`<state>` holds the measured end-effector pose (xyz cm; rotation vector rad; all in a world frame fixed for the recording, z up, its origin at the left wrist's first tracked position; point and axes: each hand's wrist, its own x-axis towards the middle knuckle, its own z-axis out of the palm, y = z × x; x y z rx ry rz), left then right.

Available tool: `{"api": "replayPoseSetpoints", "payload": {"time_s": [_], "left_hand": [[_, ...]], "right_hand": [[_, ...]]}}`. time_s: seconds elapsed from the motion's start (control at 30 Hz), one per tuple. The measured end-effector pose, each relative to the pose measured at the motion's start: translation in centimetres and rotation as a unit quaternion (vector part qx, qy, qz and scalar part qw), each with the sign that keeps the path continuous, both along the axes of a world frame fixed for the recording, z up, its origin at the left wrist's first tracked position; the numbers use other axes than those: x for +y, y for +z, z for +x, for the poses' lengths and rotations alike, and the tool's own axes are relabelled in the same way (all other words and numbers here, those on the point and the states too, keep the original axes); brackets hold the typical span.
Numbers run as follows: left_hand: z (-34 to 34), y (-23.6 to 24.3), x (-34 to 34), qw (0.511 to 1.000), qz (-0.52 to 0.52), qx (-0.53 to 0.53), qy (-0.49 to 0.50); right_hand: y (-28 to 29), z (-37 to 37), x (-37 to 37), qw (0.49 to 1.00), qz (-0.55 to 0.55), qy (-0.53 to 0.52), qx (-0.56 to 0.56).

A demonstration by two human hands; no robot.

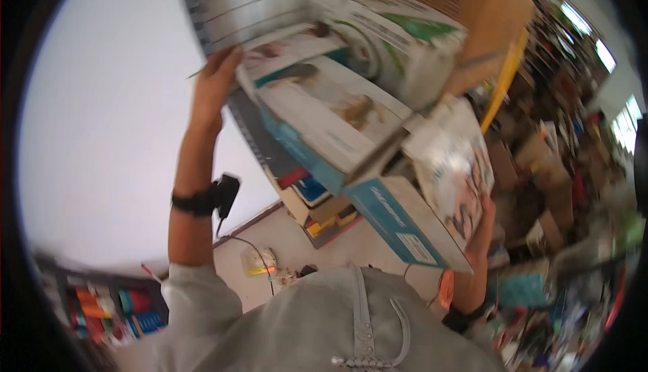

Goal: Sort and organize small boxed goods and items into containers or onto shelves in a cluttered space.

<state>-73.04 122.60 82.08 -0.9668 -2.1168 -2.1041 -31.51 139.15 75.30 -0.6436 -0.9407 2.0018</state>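
Observation:
Teal-and-white cardboard boxes with pictures on their tops lie in front of me on a shelf. My left hand reaches to their far left corner, its fingers curled against the edge of a box. A thin pointed sliver shows beside those fingers; what it is I cannot make out. Nearer on the right, a tilted teal-and-white box has a pale printed plastic bag lying in its opening. At its right side my right hand is closed round the edge of box and bag, with its fingers partly hidden behind them.
Behind stands a white-and-green carton, with a large brown carton and a yellow bar beside it. A white wall rises on the left. Below the shelf is an open box of coloured items. Piled cartons fill the right.

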Motion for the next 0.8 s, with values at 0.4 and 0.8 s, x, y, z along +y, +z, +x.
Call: {"api": "replayPoseSetpoints", "payload": {"time_s": [0.4,0.8], "left_hand": [[14.6,-6.7,2.3,0.856,-0.027,0.508,-0.090],[12.9,-8.1,2.2,0.828,-0.016,0.558,-0.056]], "right_hand": [[-1.2,0.1,2.4,0.972,-0.106,0.138,0.155],[6.5,1.0,-0.4,0.990,0.045,0.052,0.127]]}}
